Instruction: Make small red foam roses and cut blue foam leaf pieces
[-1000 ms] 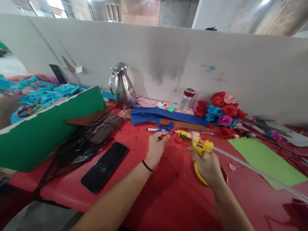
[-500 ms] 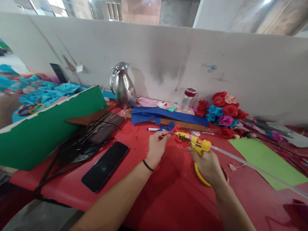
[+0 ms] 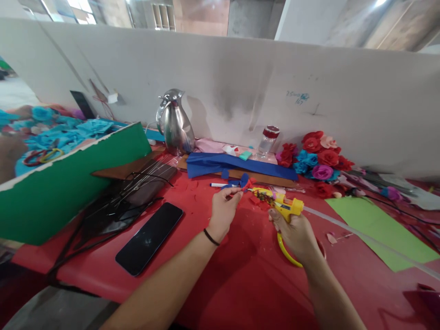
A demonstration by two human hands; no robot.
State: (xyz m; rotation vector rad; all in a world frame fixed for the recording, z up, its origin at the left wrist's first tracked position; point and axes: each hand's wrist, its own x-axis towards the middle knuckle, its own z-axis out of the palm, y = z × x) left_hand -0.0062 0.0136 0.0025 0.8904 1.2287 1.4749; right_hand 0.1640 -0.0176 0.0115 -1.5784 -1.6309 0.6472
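My right hand (image 3: 296,236) is wrapped round the handle of a yellow glue gun (image 3: 288,207), which has a long clear stick trailing from its back. The gun's nozzle points left, towards the fingertips of my left hand (image 3: 222,208). Those fingers are pinched together; what they hold is too small to make out. Beyond the fingertips lie blue paper pieces (image 3: 244,178), red scraps (image 3: 254,200) and a white marker (image 3: 217,185). Yellow-handled scissors (image 3: 288,253) are partly hidden under my right hand.
A phone (image 3: 150,238) and a dark pouch (image 3: 151,183) lie left, beside a green panel (image 3: 75,183). Behind stand a steel jug (image 3: 177,123) and a jar (image 3: 268,140). Blue paper strips (image 3: 237,164), paper flowers (image 3: 321,158) and a green sheet (image 3: 381,229) are also there.
The glue gun has tilted slightly, its rear end shifting a little to the right. My left hand has stayed almost still. On the far left, a blue flower now shows above the panel.
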